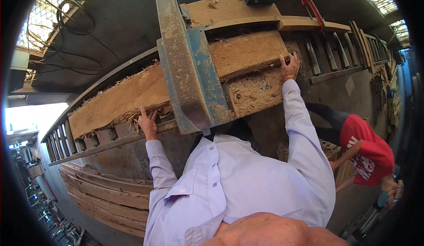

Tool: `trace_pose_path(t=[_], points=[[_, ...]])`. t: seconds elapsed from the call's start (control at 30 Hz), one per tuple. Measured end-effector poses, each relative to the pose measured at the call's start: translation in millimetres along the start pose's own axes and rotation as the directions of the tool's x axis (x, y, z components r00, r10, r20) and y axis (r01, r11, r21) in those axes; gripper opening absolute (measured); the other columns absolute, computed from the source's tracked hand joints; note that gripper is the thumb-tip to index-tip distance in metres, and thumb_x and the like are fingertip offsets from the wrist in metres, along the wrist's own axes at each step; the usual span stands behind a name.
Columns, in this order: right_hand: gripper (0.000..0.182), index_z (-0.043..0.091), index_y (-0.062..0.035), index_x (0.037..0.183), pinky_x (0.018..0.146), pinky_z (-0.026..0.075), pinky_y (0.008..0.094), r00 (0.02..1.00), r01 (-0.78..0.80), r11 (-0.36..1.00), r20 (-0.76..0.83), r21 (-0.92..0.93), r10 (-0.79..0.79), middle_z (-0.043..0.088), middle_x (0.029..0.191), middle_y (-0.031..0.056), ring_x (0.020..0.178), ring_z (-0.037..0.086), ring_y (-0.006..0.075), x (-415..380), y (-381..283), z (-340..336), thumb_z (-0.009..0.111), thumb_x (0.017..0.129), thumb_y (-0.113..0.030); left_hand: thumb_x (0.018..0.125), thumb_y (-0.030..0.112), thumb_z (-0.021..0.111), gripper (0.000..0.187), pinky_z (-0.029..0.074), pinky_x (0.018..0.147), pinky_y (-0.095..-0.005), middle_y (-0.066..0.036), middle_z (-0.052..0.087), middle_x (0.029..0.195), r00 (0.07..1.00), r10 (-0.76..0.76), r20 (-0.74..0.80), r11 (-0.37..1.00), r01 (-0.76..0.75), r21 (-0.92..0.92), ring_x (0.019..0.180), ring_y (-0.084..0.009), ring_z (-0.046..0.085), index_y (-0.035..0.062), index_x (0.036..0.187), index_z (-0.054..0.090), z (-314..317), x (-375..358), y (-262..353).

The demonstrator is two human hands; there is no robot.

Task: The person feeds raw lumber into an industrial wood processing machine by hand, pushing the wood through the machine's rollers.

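A long, thick wooden board with rough, splintery edges lies across the machine bed. It passes under a worn blue and grey machine guard, which hides part of its length. My left hand holds the board's near edge, left of the guard, with the fingertips against the splintered side. At the board's right end my right hand grips the near corner, thumb and fingers apart around it. Sawdust covers the bed plate below the right part of the board.
Metal rollers continue to the right. A red clamp sits on the wooden fence. Rough planks are stacked at lower left. A person in a red shirt bends at the right. Cables hang at upper left.
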State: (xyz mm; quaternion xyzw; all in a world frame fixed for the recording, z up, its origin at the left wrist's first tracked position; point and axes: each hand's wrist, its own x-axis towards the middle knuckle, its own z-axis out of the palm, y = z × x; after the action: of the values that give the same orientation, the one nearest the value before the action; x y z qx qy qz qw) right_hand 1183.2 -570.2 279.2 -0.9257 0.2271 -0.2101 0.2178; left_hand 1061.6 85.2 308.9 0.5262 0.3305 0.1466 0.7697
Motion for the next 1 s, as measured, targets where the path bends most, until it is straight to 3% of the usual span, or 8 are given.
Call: trace_pose_path(t=[0.3, 0.6, 1.0], points=[[0.055, 0.061, -0.0051, 0.114, 0.114, 0.026, 0.0461, 0.998, 0.025, 0.996, -0.052, 0.088, -0.021, 0.043, 0.146, 0.0187, 0.134, 0.038, 0.0358, -3, 2, 8, 0.070, 0.078, -0.045, 0.096, 0.035, 0.061, 0.040, 0.063, 0.073, -0.0421, -0.018, 0.063, 0.105, 0.999, -0.021, 0.029, 0.998, 0.020, 0.059, 0.090, -0.0316, 0.069, -0.0017, 0.103, 0.047, -3, -1, 11], [0.056, 0.061, -0.0057, 0.115, 0.115, 0.024, 0.0446, 0.998, 0.033, 0.999, -0.053, 0.029, -0.031, 0.044, 0.145, 0.0180, 0.135, 0.038, 0.0344, -2, 5, 12, 0.064, 0.086, -0.054, 0.095, 0.037, 0.062, 0.042, 0.062, 0.076, -0.0429, -0.017, 0.063, 0.106, 0.997, 0.031, 0.068, 0.996, -0.037, 0.082, 0.093, -0.0309, 0.068, -0.0012, 0.104, 0.046, -3, 24, 1], [0.055, 0.061, -0.0040, 0.113, 0.115, 0.024, 0.0441, 0.999, -0.006, 0.998, -0.049, 0.063, 0.009, 0.044, 0.146, 0.0171, 0.137, 0.036, 0.0342, 0, 4, 8, 0.065, 0.085, -0.051, 0.094, 0.038, 0.063, 0.042, 0.062, 0.076, -0.0431, -0.016, 0.061, 0.103, 0.998, 0.035, 0.052, 0.996, -0.039, 0.083, 0.090, -0.0301, 0.068, 0.0000, 0.101, 0.046, 3, 20, 3]])
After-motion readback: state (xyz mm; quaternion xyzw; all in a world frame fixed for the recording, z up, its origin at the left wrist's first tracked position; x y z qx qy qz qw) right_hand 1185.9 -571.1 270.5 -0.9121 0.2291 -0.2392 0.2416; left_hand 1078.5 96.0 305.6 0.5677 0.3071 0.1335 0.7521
